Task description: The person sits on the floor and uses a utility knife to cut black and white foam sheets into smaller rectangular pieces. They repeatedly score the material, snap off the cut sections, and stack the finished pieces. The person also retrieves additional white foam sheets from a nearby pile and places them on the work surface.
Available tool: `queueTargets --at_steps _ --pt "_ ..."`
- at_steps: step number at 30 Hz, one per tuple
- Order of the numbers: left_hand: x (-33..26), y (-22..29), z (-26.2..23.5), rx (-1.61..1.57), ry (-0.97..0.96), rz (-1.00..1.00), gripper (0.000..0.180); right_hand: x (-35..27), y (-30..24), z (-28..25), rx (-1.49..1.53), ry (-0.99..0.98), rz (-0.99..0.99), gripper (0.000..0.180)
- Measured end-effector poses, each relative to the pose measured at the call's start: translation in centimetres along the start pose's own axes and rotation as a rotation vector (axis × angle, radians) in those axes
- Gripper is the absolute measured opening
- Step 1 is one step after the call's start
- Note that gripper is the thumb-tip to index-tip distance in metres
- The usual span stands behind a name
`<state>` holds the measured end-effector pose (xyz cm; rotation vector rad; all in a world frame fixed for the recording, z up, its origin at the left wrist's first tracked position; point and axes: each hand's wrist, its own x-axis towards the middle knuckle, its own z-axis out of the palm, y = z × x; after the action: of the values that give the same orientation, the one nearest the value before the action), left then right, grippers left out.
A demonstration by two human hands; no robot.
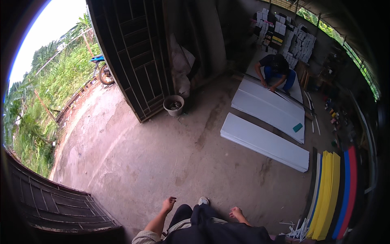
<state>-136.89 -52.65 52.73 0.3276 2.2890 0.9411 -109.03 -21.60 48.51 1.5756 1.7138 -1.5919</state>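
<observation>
My left hand [168, 204] hangs out in front of my left thigh, bare and holding nothing, its fingers loosely bent and a little apart. On the other side of my body, my right hand [236, 213] is also free, with relaxed, half-curled fingers. Neither hand touches anything. Under them are my dark trousers and one light shoe [204, 201] on the concrete floor [162, 162]. Ahead and to the right lies a stack of long white sheets [264, 140], the nearest large thing to my right hand apart from the coloured strips.
A person [278, 71] crouches over a wider white stack [268, 103] bearing a green piece [297, 127]. Yellow strips [325, 191] and other coloured strips lie at right, beside white scraps [298, 232]. A bucket [174, 105] stands by the open metal gate [134, 53]. Outside is a motorcycle [105, 74].
</observation>
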Motion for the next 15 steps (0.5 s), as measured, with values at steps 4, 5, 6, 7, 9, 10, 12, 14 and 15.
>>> queueTargets --at_steps 4,5,6,7,9,10,12,14,15 --pt "6.0 3.7 -1.7 -0.031 0.024 -0.031 0.024 6.1 -14.6 -4.3 -0.003 0.029 -0.226 0.016" --pt "7.4 3.9 -2.3 0.016 0.013 -0.055 0.024 7.7 -17.9 -4.7 0.016 0.039 -0.280 0.016" --pt "9.0 4.1 -2.9 0.068 0.001 -0.078 0.024 9.1 -20.6 -4.9 0.040 0.048 -0.332 0.017" --pt "10.7 4.4 -3.4 0.079 0.005 -0.082 0.023 10.6 -22.7 -5.0 0.058 0.043 -0.355 0.017" --pt "15.3 5.5 -4.2 0.099 0.009 -0.071 0.022 14.2 -26.1 -5.6 0.096 0.050 -0.411 0.017" --pt "17.4 5.5 -5.2 0.097 0.029 -0.083 0.022 15.0 -27.9 -4.8 0.010 0.017 -0.345 0.017" --pt "22.3 6.6 -6.5 0.079 0.046 -0.083 0.021 17.4 -30.0 -4.5 -0.174 -0.035 -0.215 0.017" --pt "28.1 8.3 -8.1 0.107 0.086 -0.089 0.020 20.0 -31.5 -4.2 -0.290 -0.118 -0.048 0.017" --pt "30.6 8.7 -9.3 0.112 0.099 -0.124 0.020 20.7 -32.2 -3.8 -0.381 -0.173 0.028 0.016"
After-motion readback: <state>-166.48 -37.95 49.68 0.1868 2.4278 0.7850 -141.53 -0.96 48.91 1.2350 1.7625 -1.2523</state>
